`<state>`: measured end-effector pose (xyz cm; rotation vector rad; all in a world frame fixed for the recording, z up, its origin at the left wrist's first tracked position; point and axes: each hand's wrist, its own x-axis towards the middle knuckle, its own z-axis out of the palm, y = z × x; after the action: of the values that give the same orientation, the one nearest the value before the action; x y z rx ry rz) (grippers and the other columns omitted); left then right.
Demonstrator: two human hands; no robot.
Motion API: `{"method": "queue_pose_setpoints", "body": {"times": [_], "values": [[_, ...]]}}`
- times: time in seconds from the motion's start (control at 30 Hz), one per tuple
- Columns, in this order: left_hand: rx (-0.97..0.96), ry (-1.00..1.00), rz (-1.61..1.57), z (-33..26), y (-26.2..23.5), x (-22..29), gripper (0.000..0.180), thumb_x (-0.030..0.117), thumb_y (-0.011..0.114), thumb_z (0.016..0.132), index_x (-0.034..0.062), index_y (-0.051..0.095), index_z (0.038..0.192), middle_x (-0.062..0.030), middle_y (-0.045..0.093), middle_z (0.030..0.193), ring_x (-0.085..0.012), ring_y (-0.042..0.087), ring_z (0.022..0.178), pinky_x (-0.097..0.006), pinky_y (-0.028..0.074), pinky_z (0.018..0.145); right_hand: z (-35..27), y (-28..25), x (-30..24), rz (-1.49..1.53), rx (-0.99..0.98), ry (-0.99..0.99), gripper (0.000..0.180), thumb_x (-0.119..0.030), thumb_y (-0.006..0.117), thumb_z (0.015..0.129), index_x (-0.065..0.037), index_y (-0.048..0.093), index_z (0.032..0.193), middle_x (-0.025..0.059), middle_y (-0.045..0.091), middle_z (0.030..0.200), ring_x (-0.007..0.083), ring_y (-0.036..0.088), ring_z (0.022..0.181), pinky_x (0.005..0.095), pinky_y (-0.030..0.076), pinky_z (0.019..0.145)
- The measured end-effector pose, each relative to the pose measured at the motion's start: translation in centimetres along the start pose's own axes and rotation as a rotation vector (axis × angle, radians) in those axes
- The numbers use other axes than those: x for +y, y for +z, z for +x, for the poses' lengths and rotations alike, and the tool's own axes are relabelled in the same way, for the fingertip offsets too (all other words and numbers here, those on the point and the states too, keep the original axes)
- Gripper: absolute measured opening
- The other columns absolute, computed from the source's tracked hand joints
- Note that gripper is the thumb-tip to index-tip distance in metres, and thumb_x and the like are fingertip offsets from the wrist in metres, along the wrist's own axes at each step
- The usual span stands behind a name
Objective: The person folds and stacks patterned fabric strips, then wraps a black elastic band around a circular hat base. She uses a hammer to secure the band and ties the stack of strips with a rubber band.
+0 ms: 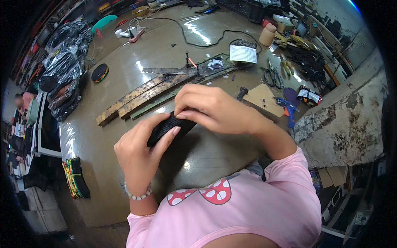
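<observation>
A piece of black, ribbed-looking fabric (162, 130) is held up above the table, close in front of me. My left hand (142, 140) grips its left side, with the thumb on the near face and the fingers behind. At its upper right edge, my right hand (204, 109) pinches the fabric between thumb and fingertips. Part of the piece is covered by my fingers, and what the right fingertips pinch besides the fabric is hidden. Just beyond my hands lie long worn wooden bars (136, 97).
The brown table (120, 165) carries a black disc with a coloured rim (100, 73) and a stack of black pieces with striped edges (75, 177). To the right are scissors (273, 76), a blue glue gun (289, 110) and cardboard (264, 99). Plastic-wrapped bundles (68, 62) line the left.
</observation>
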<state>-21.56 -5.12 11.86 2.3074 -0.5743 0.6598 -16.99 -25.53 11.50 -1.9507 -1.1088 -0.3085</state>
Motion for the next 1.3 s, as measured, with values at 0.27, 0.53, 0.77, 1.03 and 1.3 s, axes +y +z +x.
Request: {"method": "queue_pose_setpoints", "body": {"times": [0.27, 0.53, 0.77, 1.03, 1.3], "values": [[0.08, -0.096, -0.097, -0.6, -0.4, -0.8, 0.026, 0.012, 0.08, 0.071, 0.001, 0.069, 0.091, -0.0118, 0.07, 0.086, -0.02, 0.068, 0.075, -0.028, 0.052, 0.07, -0.7, -11.5, 12.0, -0.587, 0.457, 0.327, 0.017, -0.013, 0.063, 0.088, 0.002, 0.066, 0.095, 0.0085, 0.065, 0.09, 0.0175, 0.063, 0.084, 0.0286, 0.049, 0.076], [0.053, -0.14, -0.165, -0.2, -1.9, -2.1, 0.019, 0.007, 0.074, 0.076, -0.0023, 0.068, 0.092, -0.0125, 0.07, 0.088, -0.0166, 0.066, 0.08, -0.027, 0.051, 0.074, -6.3, -15.7, 25.5, -0.864, 0.265, 0.486, 0.012, -0.013, 0.059, 0.085, -0.003, 0.065, 0.089, 0.0167, 0.061, 0.093, 0.0368, 0.06, 0.089, 0.0443, 0.048, 0.077], [0.095, -0.147, -0.118, -0.7, -3.4, -2.2, 0.019, 0.009, 0.075, 0.075, -0.0026, 0.066, 0.087, -0.0128, 0.068, 0.081, -0.0187, 0.065, 0.074, -0.028, 0.05, 0.071, -5.9, -13.7, 25.7, -1.066, 0.201, 0.52, 0.013, -0.016, 0.054, 0.085, -0.005, 0.061, 0.083, 0.0144, 0.055, 0.09, 0.0358, 0.061, 0.087, 0.0474, 0.048, 0.073], [0.063, -0.23, -0.164, 0.1, -3.9, -2.9, 0.019, 0.012, 0.075, 0.075, -0.0015, 0.068, 0.087, -0.0097, 0.065, 0.078, -0.0168, 0.062, 0.07, -0.026, 0.047, 0.065, -3.5, -9.6, 15.7, -0.531, 0.378, 0.471, 0.053, -0.023, 0.072, 0.078, -0.011, 0.054, 0.127, 0.0127, 0.053, 0.126, 0.0302, 0.053, 0.115, 0.0419, 0.044, 0.095], [0.054, -0.125, -0.124, -1.2, -3.9, -1.8, 0.015, 0.005, 0.077, 0.071, -0.0018, 0.07, 0.083, -0.0094, 0.065, 0.079, -0.0169, 0.062, 0.072, -0.027, 0.047, 0.065, -4.6, 8.8, 5.6, 0.654, -0.025, 0.475, 0.055, -0.021, 0.084, 0.07, -0.002, 0.056, 0.113, 0.0062, 0.062, 0.103, 0.0171, 0.057, 0.098, 0.0301, 0.045, 0.088]]}}
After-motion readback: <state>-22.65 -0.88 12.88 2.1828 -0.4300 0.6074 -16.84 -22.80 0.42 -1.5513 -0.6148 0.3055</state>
